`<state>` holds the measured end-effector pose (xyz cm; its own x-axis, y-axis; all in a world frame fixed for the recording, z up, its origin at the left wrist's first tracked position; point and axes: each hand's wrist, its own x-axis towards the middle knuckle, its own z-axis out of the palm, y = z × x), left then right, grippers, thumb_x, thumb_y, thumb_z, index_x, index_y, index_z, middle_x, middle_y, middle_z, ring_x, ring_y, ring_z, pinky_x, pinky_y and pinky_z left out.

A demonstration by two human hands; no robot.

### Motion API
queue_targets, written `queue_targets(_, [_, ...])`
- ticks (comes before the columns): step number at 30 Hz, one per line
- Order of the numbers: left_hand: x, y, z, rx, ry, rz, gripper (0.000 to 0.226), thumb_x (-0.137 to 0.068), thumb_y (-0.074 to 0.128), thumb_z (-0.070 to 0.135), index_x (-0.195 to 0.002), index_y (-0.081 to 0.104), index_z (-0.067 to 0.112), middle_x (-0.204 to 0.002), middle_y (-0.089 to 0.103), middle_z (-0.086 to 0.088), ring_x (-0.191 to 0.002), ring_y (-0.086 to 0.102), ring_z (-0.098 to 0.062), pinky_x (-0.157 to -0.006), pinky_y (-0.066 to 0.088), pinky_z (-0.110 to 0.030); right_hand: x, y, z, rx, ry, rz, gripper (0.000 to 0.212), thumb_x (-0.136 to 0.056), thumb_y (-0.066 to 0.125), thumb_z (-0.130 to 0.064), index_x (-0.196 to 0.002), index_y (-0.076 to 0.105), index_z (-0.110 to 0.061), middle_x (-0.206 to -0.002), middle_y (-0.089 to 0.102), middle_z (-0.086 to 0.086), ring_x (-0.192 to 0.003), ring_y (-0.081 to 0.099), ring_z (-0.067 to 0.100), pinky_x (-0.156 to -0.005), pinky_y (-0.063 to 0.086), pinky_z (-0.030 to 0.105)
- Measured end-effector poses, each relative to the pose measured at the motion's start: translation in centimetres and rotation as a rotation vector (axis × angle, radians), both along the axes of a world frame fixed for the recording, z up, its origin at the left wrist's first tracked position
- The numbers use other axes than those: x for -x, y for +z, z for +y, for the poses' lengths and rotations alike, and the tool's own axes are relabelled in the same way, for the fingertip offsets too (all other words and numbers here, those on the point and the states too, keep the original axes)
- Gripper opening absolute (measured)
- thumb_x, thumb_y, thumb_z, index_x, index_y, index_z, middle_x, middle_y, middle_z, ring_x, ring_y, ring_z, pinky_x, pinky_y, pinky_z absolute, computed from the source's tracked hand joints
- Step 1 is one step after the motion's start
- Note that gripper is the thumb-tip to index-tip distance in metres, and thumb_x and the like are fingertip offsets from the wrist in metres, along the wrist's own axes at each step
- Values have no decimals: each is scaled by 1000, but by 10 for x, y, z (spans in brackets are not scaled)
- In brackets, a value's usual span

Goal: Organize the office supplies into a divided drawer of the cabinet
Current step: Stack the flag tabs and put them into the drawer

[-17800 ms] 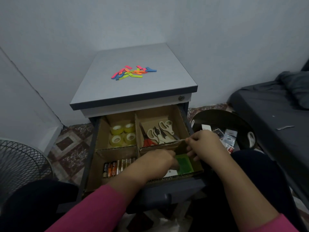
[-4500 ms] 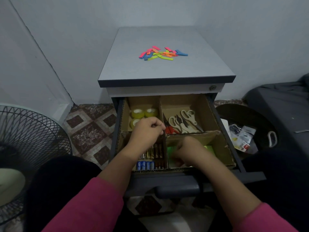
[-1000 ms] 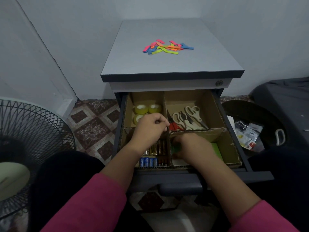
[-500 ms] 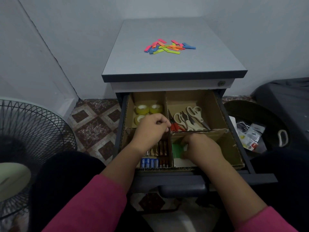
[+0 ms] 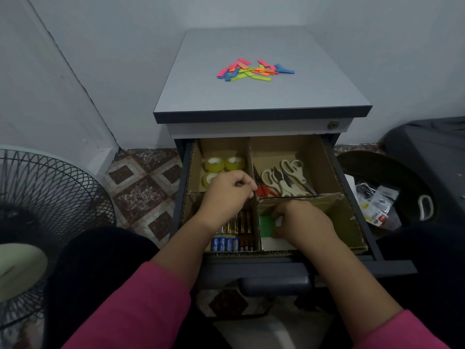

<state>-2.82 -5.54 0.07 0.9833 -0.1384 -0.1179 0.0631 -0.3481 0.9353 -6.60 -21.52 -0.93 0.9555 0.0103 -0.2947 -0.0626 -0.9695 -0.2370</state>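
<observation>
Cabinet top (image 5: pixel 261 96): coloured strips (image 5: pixel 254 71) | hands: left (image 5: pixel 227 195) grips divider (image 5: pixel 254 205) | right (image 5: pixel 302 225) pinches green pad (image 5: pixel 266 224)

single head-worn view, looking forward and down, close above open drawer (image 5: pixel 352 224), cabinet top (image 5: pixel 261 96) beyond

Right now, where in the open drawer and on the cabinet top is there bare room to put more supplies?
Cabinet top: bare all around the colored strips. Back-right compartment: cardboard floor bare behind and right of the scissors. Front-right: bare right of the right hand. Crowded: batteries fill front-left; tape rolls and left hand take back-left.
</observation>
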Motion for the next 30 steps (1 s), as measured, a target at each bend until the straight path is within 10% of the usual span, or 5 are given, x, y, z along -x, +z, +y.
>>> queue_targets(30, [10, 4, -2, 16, 42, -6, 31, -90, 50, 0, -77, 67, 23, -77, 67, 2, -59, 54, -11, -53, 45, -25, 2, 19, 2, -130, -26, -92, 16, -91, 55, -35, -98, 69, -31, -92, 67, -6, -84, 61, 13, -74, 54, 33])
